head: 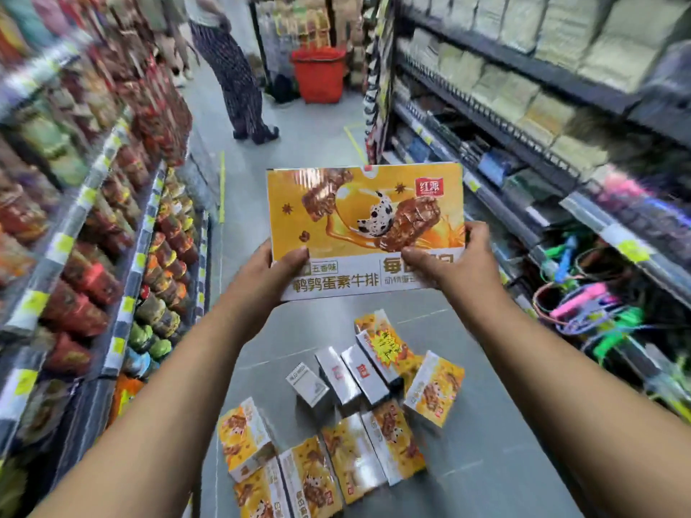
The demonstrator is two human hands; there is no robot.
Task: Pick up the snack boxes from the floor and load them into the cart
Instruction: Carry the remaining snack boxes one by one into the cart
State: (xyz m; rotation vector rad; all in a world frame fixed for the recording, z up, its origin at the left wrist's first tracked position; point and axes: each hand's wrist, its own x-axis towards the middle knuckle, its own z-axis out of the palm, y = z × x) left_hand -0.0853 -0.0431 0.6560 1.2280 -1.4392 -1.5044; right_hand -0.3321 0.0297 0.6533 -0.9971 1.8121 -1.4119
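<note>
While stretched forward with both forearms almost straight, grips one large snack box [364, 214] by its two lower corners, up in the air at mid-aisle, printed face toward the camera and top edge near level. Pinches the lower left corner with the left hand [278, 269]: thumb flat on the front, other fingers hidden behind the card. Pinches the lower right corner with the right hand [452, 259]: thumb pressed on the white text band, fingers [476, 233] curled round the right edge.

Below the fingers, on the grey floor [291, 330]: a loose heap of smaller snack boxes [355, 416], some yellow face up, some showing white sides, most touching or leaning on a neighbour. Beyond the fingertips, far down the aisle: a standing person [232, 69] in a dark patterned garment, and just right of them a red basket [318, 74]. Left of the left thumb: shelves [93, 218] crammed with red, orange and green packs, blurred. Right of the right fingers: more shelving with pale packets [523, 87] above, tangled pink, green and blue cords [598, 312] lower down. Blocks, with the held box, the stretch of floor straight beyond the thumbs.
</note>
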